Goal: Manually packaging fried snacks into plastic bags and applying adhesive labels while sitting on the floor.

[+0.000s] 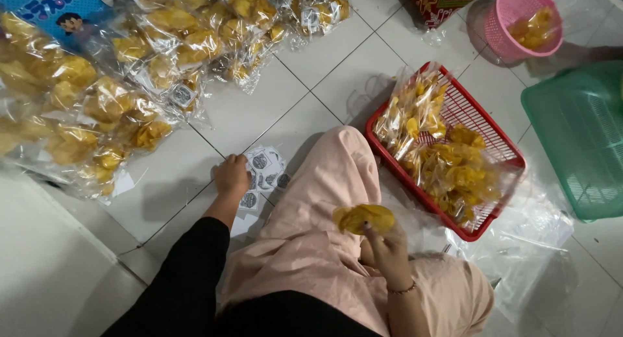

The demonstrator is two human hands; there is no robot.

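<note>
right hand (388,246) grips chip bag (363,217); red basket (503,156) holds bags.

A single camera, worn on the person's head, looks steeply down at the white tiled floor (259,110) in front of the seated person. It sits close above the lap: the left hand (232,176) and right hand (387,244) fall in the lower middle of the view, the forearms running off the bottom edge. The view faces forward and downward, taking in the red plastic mesh basket (483,126) at right and the heap of clear bags of yellow chips (123,64) at upper left. No second view overlaps it.
</note>
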